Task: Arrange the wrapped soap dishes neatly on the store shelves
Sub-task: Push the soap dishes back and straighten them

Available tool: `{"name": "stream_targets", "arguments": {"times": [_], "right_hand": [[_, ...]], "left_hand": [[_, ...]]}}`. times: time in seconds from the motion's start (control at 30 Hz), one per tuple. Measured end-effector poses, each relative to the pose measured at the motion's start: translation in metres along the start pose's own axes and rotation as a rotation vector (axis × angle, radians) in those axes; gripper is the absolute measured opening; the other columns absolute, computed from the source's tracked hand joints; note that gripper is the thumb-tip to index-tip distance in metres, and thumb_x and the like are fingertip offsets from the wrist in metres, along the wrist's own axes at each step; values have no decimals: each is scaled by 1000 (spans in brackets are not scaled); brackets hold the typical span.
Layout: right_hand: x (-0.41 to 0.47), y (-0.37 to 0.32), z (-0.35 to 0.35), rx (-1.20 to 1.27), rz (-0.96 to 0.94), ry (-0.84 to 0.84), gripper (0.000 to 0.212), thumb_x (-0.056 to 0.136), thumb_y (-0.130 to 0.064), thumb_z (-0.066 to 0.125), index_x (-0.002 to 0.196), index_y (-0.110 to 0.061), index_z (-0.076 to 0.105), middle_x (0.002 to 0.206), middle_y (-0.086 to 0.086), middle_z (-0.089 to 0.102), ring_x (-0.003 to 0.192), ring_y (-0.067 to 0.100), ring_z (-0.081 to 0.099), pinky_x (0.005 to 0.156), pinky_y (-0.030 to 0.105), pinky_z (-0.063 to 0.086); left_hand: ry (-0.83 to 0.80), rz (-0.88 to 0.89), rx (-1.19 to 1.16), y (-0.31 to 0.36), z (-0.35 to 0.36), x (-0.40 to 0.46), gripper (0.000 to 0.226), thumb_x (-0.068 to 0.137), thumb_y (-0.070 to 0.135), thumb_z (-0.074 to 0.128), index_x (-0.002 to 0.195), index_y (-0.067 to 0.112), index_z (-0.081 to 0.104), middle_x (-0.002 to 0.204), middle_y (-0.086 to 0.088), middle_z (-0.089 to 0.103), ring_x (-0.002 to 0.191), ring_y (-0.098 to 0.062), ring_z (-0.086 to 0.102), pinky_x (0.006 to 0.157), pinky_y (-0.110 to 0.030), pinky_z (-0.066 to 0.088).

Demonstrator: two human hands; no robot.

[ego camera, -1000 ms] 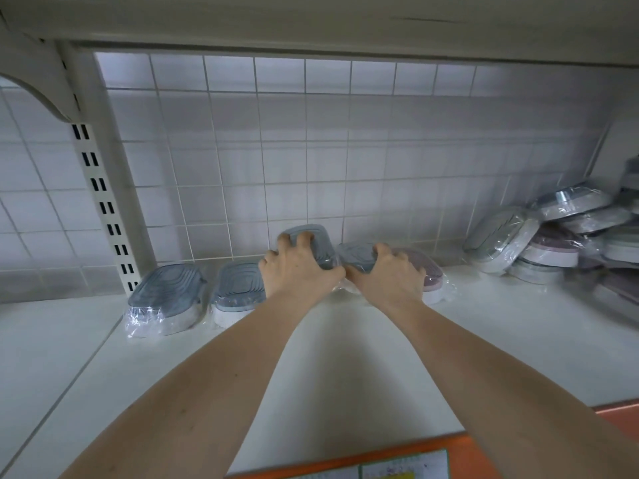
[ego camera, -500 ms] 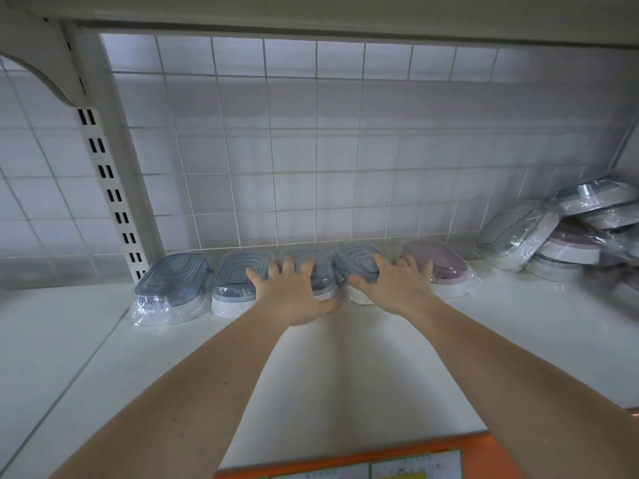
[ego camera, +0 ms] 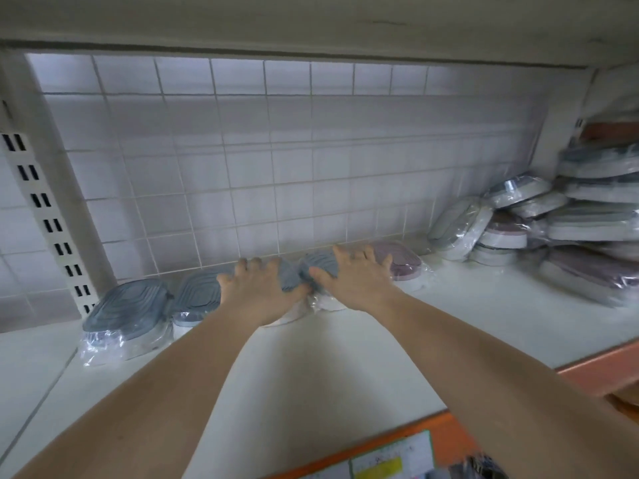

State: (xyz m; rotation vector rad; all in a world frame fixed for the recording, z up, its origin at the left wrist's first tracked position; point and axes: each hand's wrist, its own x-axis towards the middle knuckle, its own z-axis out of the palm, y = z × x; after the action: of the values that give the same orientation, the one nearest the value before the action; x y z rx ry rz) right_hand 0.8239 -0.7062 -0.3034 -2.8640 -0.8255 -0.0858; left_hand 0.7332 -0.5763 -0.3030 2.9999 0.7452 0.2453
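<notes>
A row of wrapped soap dishes lies along the back of the white shelf [ego camera: 345,357] against the tiled wall. From the left: a grey dish [ego camera: 124,311], a second grey dish [ego camera: 198,293], a third grey dish [ego camera: 287,274] under my left hand [ego camera: 259,292], a fourth grey dish [ego camera: 318,267] under my right hand [ego camera: 356,276], and a pink dish [ego camera: 404,262] at the right end. Both hands lie flat with fingers spread, pressing on the dish tops.
A loose heap of wrapped soap dishes [ego camera: 560,229] fills the right end of the shelf. A slotted upright [ego camera: 48,216] stands at the left. An upper shelf [ego camera: 311,25] hangs close overhead. The front edge is orange [ego camera: 432,437] with price labels.
The tilted grey dish that my left hand held came down flat into the row. Both hands went from gripping to lying flat on the dishes. The view has shifted right.
</notes>
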Motion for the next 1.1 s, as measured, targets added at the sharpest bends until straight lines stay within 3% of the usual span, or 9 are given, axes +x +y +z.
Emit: {"name": "stream_targets", "arguments": {"times": [0.07, 0.17, 0.5, 0.7, 0.97, 1.03, 1.1], "right_hand": [[-10, 9, -12, 24, 30, 42, 72, 91, -65, 26, 147, -20, 24, 150, 16, 27, 142, 29, 10, 110, 57, 10], [-29, 36, -31, 31, 101, 97, 62, 93, -57, 33, 139, -17, 38, 144, 15, 35, 137, 29, 22, 108, 51, 22], [-43, 196, -82, 24, 371, 209, 56, 91, -42, 50, 139, -15, 38, 139, 13, 41, 131, 32, 34, 107, 42, 30], [2, 279, -99, -87, 261, 271, 58, 88, -31, 56, 139, -15, 35, 139, 13, 38, 129, 30, 34, 103, 43, 32], [77, 339, -124, -288, -19, 294, 77, 82, -1, 56, 146, -16, 15, 154, 7, 8, 145, 26, 2, 108, 42, 31], [90, 347, -123, -288, -59, 264, 75, 84, 2, 53, 147, -13, 16, 153, 8, 14, 144, 26, 6, 108, 41, 32], [97, 352, -121, -289, -90, 273, 62, 85, 3, 51, 141, -12, 28, 143, 9, 32, 137, 26, 24, 98, 37, 39]], "left_hand": [[105, 67, -31, 15, -3, -1, 72, 84, 69, 37, 142, 26, 29, 144, -4, 36, 134, -26, 28, 105, -48, 25], [138, 185, -78, 45, -6, -3, 68, 88, 64, 35, 143, 25, 28, 146, -4, 34, 136, -25, 26, 110, -45, 20], [119, 413, -179, 167, -12, 1, 69, 86, 65, 41, 143, 26, 29, 147, -1, 33, 137, -23, 24, 111, -39, 17], [100, 344, -217, 261, 10, 48, 78, 81, 66, 47, 142, 23, 28, 144, -5, 35, 134, -27, 29, 109, -40, 21], [88, 150, -289, 339, 42, 111, 77, 82, 47, 60, 140, 17, 20, 131, -8, 39, 122, -34, 43, 95, -42, 39], [77, 82, -318, 347, 45, 119, 73, 82, 39, 62, 137, 15, 21, 126, -9, 41, 118, -35, 47, 90, -41, 43], [117, 42, -294, 351, 45, 123, 57, 84, 32, 60, 127, 13, 29, 121, -10, 49, 113, -34, 52, 84, -39, 44]]}}
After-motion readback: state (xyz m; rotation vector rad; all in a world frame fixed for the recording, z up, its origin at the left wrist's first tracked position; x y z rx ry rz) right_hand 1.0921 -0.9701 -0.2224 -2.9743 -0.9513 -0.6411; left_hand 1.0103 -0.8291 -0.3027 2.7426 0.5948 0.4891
